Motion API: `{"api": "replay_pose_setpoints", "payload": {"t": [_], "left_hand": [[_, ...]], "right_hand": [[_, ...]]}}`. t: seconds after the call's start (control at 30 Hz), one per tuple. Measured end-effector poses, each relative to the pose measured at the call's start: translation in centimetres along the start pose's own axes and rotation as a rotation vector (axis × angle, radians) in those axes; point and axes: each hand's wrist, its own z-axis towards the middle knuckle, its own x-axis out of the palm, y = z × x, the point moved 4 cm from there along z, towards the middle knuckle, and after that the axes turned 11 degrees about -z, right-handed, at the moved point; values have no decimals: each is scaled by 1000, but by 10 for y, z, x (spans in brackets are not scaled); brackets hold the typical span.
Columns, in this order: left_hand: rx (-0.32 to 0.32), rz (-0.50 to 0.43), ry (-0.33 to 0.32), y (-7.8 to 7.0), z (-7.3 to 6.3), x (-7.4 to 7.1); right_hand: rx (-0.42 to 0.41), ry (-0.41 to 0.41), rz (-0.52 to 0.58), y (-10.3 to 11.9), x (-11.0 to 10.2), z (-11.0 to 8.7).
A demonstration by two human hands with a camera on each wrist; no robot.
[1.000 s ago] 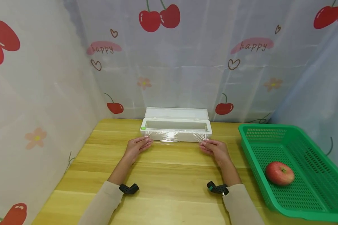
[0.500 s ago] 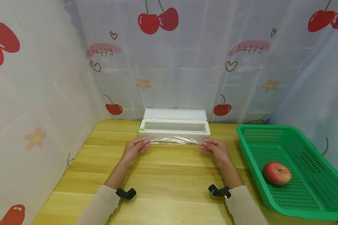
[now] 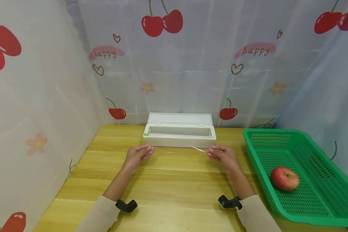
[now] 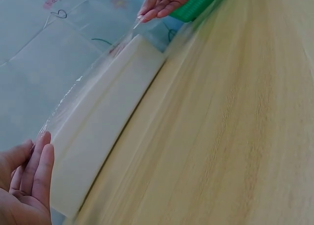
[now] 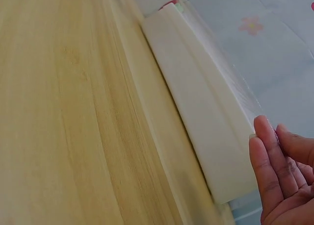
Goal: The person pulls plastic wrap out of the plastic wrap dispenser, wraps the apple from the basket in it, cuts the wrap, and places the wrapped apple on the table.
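Observation:
A white cling film dispenser box (image 3: pixel 179 141) stands at the back of the table, its lid (image 3: pixel 179 119) raised and a green slider (image 3: pixel 146 134) at the left end of its front edge. Thin clear cling film (image 4: pixel 73 91) stretches out in front of the box between the two hands. My left hand (image 3: pixel 136 157) pinches the film's left corner between thumb and fingers. At the other corner, my right hand (image 3: pixel 225 155) pinches it the same way. In the head view the film is nearly invisible apart from a few bright streaks.
To the right is a green plastic basket (image 3: pixel 259 175) holding a red apple (image 3: pixel 285 178). The wooden table (image 3: pixel 174 190) reaches back to a printed curtain (image 3: pixel 179 80), which also encloses both sides.
Both hands have drawn slightly towards me, pulling more cling film from the box. The film's bright glints on the box front have faded, and the box has not visibly moved on the table.

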Motion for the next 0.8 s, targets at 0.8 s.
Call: {"api": "replay_pose_setpoints", "payload": {"t": [0.8], "left_hand": [[-13,-32,-1,-9,-33,5]], "right_hand": [[-47,-9,-64,22,1,-31]]}}
